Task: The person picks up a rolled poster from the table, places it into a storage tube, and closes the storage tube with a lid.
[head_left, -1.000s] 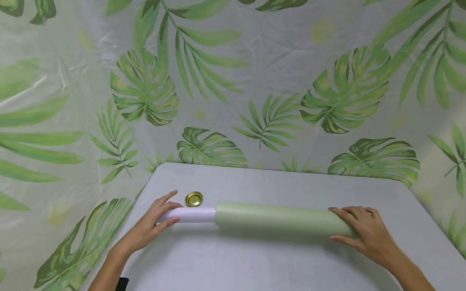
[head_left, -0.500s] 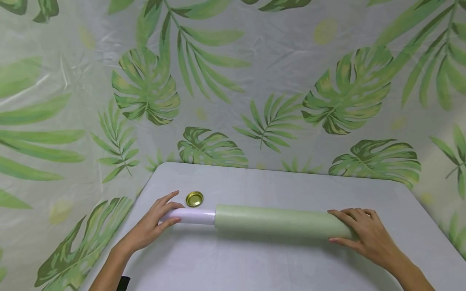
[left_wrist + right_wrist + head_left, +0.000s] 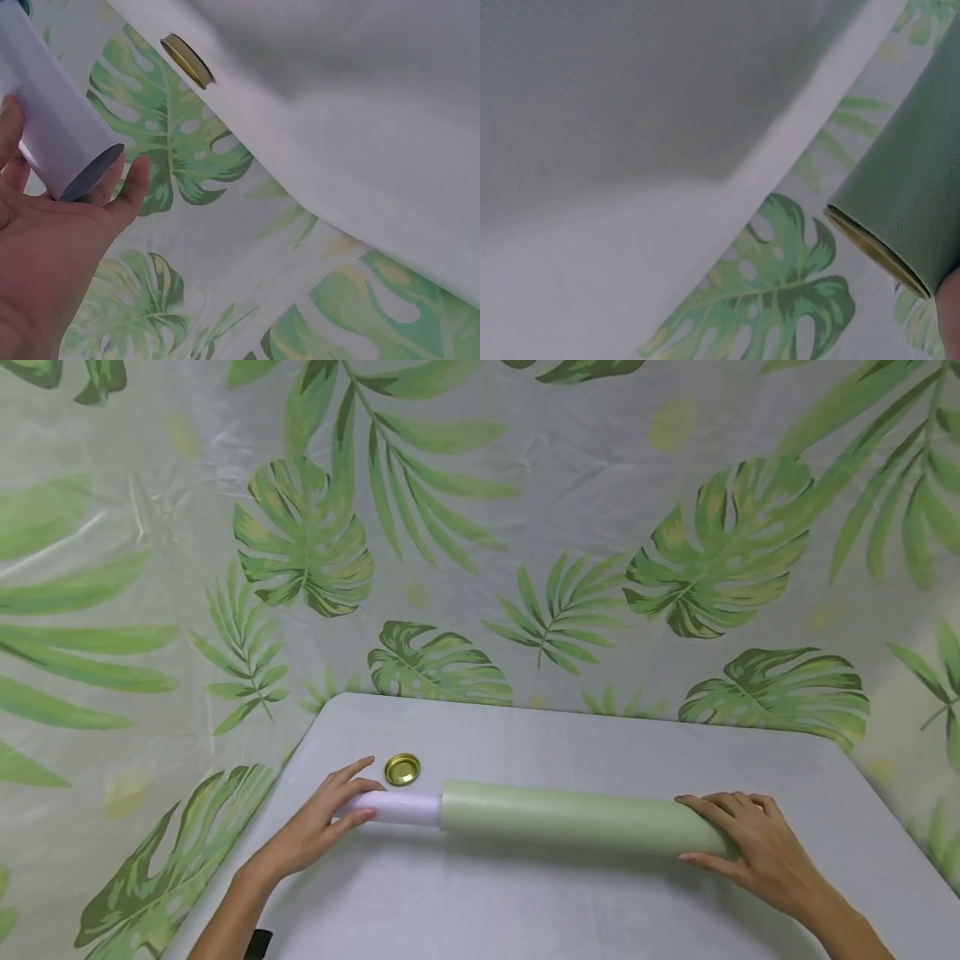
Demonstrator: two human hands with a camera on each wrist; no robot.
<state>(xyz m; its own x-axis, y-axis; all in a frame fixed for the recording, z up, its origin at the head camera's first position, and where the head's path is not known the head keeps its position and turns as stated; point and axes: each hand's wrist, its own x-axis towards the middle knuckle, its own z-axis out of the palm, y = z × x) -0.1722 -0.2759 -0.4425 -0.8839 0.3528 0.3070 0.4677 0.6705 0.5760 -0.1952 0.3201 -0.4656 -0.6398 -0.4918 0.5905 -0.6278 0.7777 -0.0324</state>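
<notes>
My left hand (image 3: 315,828) grips the left end of a slim, pale lilac tube (image 3: 408,808), thumb in front and fingers over it. The lilac tube's other end runs inside a wider, pale green tube (image 3: 562,818). On the right, my right hand (image 3: 761,839) holds the green tube's far end, thumb below and fingers over the top. Both tubes are held level, above the table. A dark end face of the lilac tube (image 3: 56,112) shows in the left wrist view. In the right wrist view, the green tube (image 3: 907,172) has a gold rim (image 3: 877,255) at its end.
A round gold lid (image 3: 402,769) lies on the white table (image 3: 525,910), just behind the lilac tube. Leaf-patterned sheeting (image 3: 450,577) hangs behind and beside the table. A black object (image 3: 258,943) shows at the bottom, by my left forearm.
The bare stretch of lilac tube between my left thumb and the green tube is slightly shorter. Both hands keep their grip, and the head view has shifted a little.
</notes>
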